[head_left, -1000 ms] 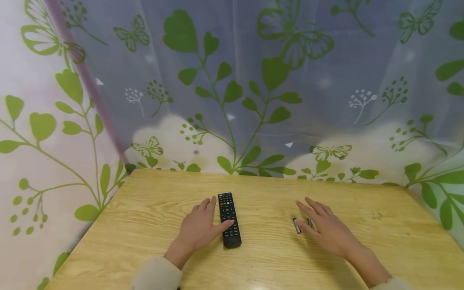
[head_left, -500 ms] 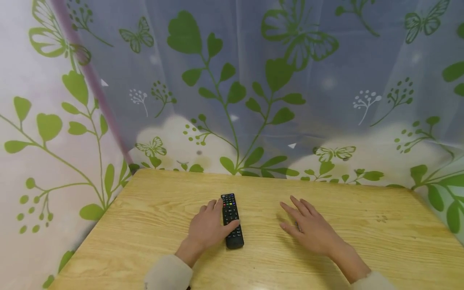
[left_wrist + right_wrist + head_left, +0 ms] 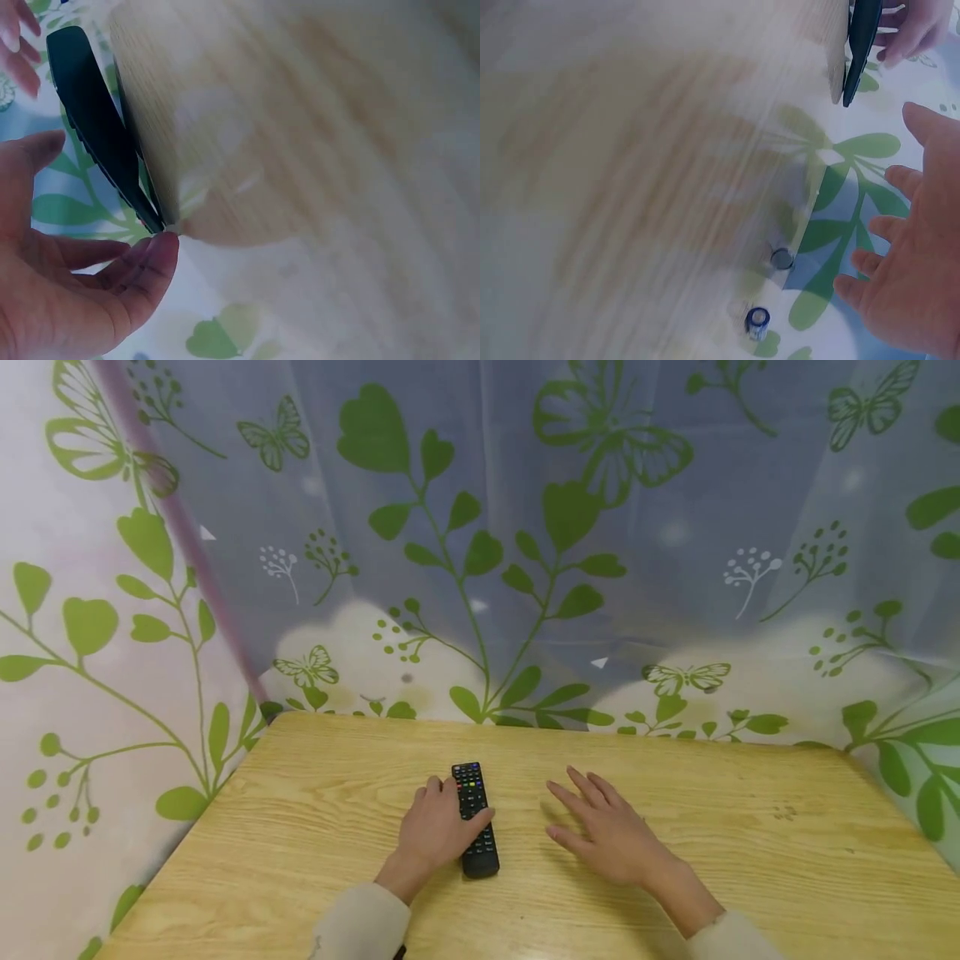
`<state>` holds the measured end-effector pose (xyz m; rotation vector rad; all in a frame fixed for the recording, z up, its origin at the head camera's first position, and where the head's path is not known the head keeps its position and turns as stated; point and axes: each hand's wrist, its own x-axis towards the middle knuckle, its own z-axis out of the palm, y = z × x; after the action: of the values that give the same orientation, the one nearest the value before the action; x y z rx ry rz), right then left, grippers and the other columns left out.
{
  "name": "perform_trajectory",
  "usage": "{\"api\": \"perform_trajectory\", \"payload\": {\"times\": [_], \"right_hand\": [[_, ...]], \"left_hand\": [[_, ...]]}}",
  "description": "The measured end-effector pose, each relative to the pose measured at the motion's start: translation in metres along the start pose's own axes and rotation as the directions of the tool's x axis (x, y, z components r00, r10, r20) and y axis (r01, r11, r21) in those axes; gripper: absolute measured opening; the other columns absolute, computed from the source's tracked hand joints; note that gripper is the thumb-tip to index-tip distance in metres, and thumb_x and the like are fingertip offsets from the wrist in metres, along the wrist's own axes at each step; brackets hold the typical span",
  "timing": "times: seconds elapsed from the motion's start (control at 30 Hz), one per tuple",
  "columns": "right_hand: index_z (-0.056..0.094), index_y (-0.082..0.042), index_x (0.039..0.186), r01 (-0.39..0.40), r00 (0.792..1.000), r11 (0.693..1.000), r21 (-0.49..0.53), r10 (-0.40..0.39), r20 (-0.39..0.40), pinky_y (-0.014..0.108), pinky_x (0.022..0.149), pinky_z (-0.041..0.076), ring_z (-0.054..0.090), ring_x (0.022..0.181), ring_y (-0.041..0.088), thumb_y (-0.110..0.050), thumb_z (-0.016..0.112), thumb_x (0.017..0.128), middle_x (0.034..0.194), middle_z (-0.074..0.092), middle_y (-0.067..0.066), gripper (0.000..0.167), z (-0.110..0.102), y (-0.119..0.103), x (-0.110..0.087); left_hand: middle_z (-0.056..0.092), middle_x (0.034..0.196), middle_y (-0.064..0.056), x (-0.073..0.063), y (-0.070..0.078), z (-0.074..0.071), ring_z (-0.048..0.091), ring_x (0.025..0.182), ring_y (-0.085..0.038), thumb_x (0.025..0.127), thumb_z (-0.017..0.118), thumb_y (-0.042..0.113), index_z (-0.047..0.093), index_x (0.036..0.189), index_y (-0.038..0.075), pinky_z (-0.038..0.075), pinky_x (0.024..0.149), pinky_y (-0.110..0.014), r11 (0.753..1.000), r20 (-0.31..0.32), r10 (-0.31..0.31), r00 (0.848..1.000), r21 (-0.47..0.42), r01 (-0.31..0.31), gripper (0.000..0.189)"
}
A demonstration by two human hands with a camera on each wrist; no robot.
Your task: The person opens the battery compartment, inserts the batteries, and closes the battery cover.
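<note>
A black remote control point(image 3: 480, 858) lies face up on the wooden table. My left hand point(image 3: 437, 832) is over its left side, with the thumb above the buttons. In the left wrist view the fingertips touch the table beside the remote's far end point(image 3: 150, 214), while the thumb stands apart from it. To the right, my right hand point(image 3: 617, 842) hovers over the table with fingers spread and holds nothing. Two small batteries, one silver-ended point(image 3: 782, 259) and one blue-ringed point(image 3: 757, 324), show below that hand in the right wrist view. The hand hides them in the head view.
The wooden tabletop point(image 3: 315, 793) reaches back to a blue-grey cloth point(image 3: 660, 577) printed with green leaves and butterflies. A pale printed cloth point(image 3: 67, 710) hangs along the left side. Light sleeves point(image 3: 363, 920) cover both forearms.
My right hand has moved left, from over the batteries toward the remote. My left hand has shifted slightly right, farther over the remote, which stays on the table.
</note>
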<state>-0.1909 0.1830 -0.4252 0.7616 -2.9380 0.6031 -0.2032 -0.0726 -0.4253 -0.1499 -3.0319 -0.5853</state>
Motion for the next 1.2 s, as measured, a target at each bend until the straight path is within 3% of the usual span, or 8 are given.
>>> {"api": "perform_trajectory", "payload": {"times": [0.17,0.37,0.5,0.63,0.83,1.0,1.2], "right_hand": [[0.035,-0.021,0.149,0.0,1.0,1.0,-0.028,0.0,0.007,0.06,0.108,0.023,0.019,0.139,0.041,-0.058,0.042,0.096,0.156,0.02,0.014,0.065,0.004,-0.007,0.005],[0.037,-0.021,0.148,0.031,0.999,0.998,-0.063,-0.03,0.01,0.057,0.11,0.023,0.02,0.139,0.04,-0.056,0.042,0.097,0.155,0.022,0.014,0.063,0.005,-0.013,0.011],[0.036,-0.021,0.149,0.033,0.999,0.996,-0.086,-0.031,0.028,0.056,0.11,0.024,0.02,0.139,0.039,-0.057,0.04,0.097,0.155,0.022,0.013,0.063,0.006,-0.015,0.011],[0.036,-0.021,0.149,0.024,0.999,0.996,-0.083,-0.021,0.034,0.056,0.109,0.025,0.02,0.139,0.039,-0.056,0.041,0.097,0.155,0.021,0.014,0.063,0.007,-0.014,0.008],[0.038,-0.02,0.148,0.01,1.0,0.997,-0.074,-0.008,0.028,0.057,0.108,0.027,0.02,0.139,0.04,-0.051,0.045,0.098,0.155,0.021,0.014,0.06,0.006,-0.014,0.006],[0.039,-0.016,0.147,0.02,0.999,0.998,-0.061,-0.017,0.052,0.058,0.108,0.027,0.02,0.139,0.042,-0.048,0.047,0.098,0.155,0.02,0.015,0.059,0.005,-0.015,0.005],[0.039,-0.018,0.147,0.021,0.995,1.0,-0.01,-0.02,0.098,0.059,0.106,0.03,0.015,0.141,0.039,-0.047,0.048,0.098,0.157,0.016,0.012,0.057,0.001,-0.016,0.004]], "left_hand": [[0.052,0.113,-0.026,0.006,0.005,0.0,0.053,0.102,-0.04,0.086,0.062,0.055,0.049,0.126,-0.013,0.052,0.082,-0.048,0.999,0.007,-0.032,0.999,0.016,0.032,0.08],[0.054,0.102,-0.025,0.02,0.005,-0.002,0.055,0.094,-0.04,0.085,0.062,0.056,0.061,0.111,-0.01,0.053,0.076,-0.048,0.99,0.03,-0.136,0.99,0.049,0.134,0.071],[0.055,0.095,-0.023,0.027,0.007,-0.003,0.056,0.085,-0.036,0.08,0.064,0.061,0.062,0.108,-0.009,0.053,0.068,-0.044,0.984,0.063,-0.174,0.983,0.051,0.171,0.076],[0.056,0.084,-0.017,0.033,0.012,-0.003,0.055,0.073,-0.028,0.076,0.067,0.063,0.066,0.097,-0.007,0.052,0.058,-0.039,0.981,0.078,-0.18,0.981,0.092,0.173,0.072],[0.057,0.068,-0.006,0.037,0.022,-0.003,0.055,0.061,-0.019,0.077,0.07,0.055,0.066,0.074,0.004,0.051,0.051,-0.033,0.976,0.102,-0.156,0.983,0.17,0.137,0.051],[0.059,0.069,-0.009,0.036,0.027,-0.005,0.057,0.057,-0.021,0.081,0.072,0.041,0.068,0.083,0.002,0.051,0.049,-0.034,0.97,0.114,-0.194,0.974,0.173,0.173,0.04],[0.061,0.075,-0.014,0.039,0.029,-0.008,0.058,0.059,-0.025,0.085,0.068,0.026,0.069,0.09,-0.001,0.053,0.051,-0.037,0.976,0.136,-0.196,0.971,0.119,0.18,0.028]]}}
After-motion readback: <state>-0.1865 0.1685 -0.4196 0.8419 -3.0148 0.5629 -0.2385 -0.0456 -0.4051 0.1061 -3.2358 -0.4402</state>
